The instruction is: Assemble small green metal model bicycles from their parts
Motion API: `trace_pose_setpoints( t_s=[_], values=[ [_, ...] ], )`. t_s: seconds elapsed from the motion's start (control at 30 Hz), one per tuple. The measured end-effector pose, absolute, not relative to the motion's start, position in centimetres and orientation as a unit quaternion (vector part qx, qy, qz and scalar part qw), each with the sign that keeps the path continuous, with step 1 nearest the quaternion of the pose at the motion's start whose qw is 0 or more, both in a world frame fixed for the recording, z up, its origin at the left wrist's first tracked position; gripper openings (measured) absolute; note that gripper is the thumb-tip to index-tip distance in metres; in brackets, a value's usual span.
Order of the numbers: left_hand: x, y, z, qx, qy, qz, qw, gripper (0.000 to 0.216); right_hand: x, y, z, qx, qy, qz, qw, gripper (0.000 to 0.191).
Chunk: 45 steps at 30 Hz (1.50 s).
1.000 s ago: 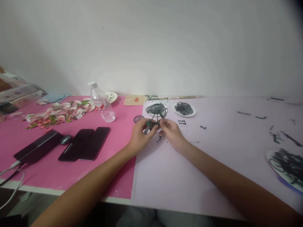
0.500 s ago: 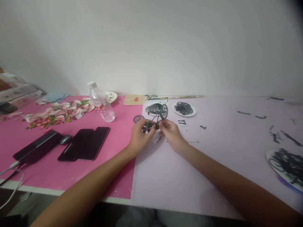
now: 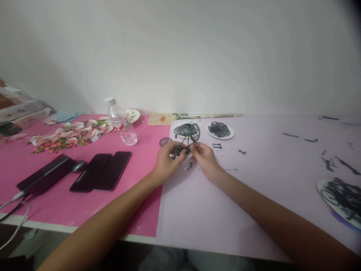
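A small dark model bicycle [image 3: 188, 140] with green parts is held between both hands above the tabletop; one spoked wheel points away from me. My left hand [image 3: 168, 160] pinches its frame from the left, thumb and fingers closed. From the right, my right hand [image 3: 205, 158] closes its fingertips on the bicycle near the middle; any small piece between them is hidden. Just beyond the left hand lies a loose wheel [image 3: 165, 141]. Past the bicycle, a plate [image 3: 175, 132] of black parts is partly covered by it.
Another plate [image 3: 232, 132] of wheels stands behind the right hand, and a third plate [image 3: 321, 184] of black parts at the right edge. Loose black pieces [image 3: 241, 152] are scattered right. On the left are a water bottle [image 3: 124, 126], phones [image 3: 113, 171], a black box [image 3: 46, 175] and artificial petals [image 3: 73, 133].
The model bicycle has turned slightly between the hands, its frame standing more upright in view. Both hands keep their grip in nearly the same place.
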<state>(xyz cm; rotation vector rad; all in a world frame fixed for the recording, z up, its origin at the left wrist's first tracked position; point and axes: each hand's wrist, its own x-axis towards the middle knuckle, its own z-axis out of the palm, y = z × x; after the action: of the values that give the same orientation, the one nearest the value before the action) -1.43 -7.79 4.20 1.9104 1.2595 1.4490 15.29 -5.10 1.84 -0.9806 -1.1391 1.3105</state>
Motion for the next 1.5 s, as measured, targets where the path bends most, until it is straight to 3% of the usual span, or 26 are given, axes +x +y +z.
trace_pose_setpoints(
  t_s=[0.47,0.9,1.5],
  values=[
    [-1.2,-7.9,3.9,0.668,0.483,0.517,0.232,0.014,15.4,-4.9,1.8,-0.415,-0.467,0.551,0.553,0.054],
    [-1.3,-7.6,3.8,0.691,0.44,0.507,0.269,0.032,15.8,-4.3,1.7,-0.413,-0.44,0.55,0.578,0.054],
    [-1.4,-7.6,4.0,0.684,0.429,0.493,0.324,0.036,16.4,-3.7,1.4,-0.396,-0.439,0.581,0.56,0.048]
  ],
)
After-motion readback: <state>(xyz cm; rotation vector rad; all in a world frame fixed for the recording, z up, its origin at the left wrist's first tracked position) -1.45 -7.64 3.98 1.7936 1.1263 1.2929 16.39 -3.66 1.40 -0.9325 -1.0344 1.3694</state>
